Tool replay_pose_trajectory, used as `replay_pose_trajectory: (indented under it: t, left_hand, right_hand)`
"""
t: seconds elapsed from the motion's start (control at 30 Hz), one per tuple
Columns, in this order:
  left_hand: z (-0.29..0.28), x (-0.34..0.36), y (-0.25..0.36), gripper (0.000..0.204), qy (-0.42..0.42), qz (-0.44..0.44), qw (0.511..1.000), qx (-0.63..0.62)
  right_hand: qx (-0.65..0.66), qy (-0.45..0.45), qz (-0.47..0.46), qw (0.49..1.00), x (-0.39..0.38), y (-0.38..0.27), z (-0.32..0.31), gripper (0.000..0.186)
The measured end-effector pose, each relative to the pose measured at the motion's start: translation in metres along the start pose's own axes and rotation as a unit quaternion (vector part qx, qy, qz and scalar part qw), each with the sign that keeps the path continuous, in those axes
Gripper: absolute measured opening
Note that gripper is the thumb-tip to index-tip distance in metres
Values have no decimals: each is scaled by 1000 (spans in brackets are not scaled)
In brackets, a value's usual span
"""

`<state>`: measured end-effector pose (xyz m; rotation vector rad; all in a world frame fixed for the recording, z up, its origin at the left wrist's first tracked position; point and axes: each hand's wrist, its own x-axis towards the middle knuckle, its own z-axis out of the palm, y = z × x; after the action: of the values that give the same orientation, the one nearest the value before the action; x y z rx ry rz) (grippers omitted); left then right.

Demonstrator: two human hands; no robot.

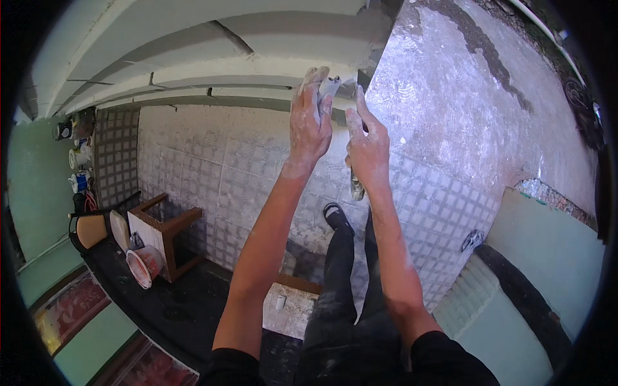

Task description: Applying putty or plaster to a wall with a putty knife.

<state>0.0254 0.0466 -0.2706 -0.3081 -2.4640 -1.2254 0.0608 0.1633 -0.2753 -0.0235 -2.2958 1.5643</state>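
Both my arms reach up toward the white edge of a ridged surface (pixel 257 76). My left hand (pixel 309 122), dusted with white, is closed around a small whitish-grey piece (pixel 330 85) with dark spots at its end; its kind I cannot make out. Close beside it, my right hand (pixel 370 148) grips a scraper-like tool. The tool's handle end (pixel 356 186) sticks out below the palm, and its dark flat blade (pixel 363 78) shows past the fingertips, near the edge. My index finger lies along the tool.
Dusty tiled floor (pixel 199 174) spreads below, with wet-looking concrete (pixel 438 96) at upper right. At left are a wooden stool (pixel 170 225), a reddish bucket (pixel 143 265) and a chair (pixel 91 230). A white-topped board (pixel 283 309) is near my legs. A pale green wall (pixel 547 225) stands right.
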Motion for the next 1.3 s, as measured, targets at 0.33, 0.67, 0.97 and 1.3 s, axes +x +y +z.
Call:
replay_pose_trajectory:
  t: [0.33, 0.67, 0.97, 1.3]
  left_hand:
    - [-1, -4, -5, 39, 1, -5, 1000, -17]
    - [0, -2, -6, 41, 7, 6, 1000, -10]
    - [1, -6, -5, 40, 13, 5, 1000, -3]
    - [12, -6, -3, 39, 38, 0, 999, -29]
  right_hand:
    - [53, -87, 178, 979, 10, -26, -8, 49]
    - [6, -82, 173, 981, 20, -17, 0, 48]
    - [31, -60, 158, 985, 25, -29, 1, 47]
    - [53, -45, 109, 992, 11, 0, 1, 49]
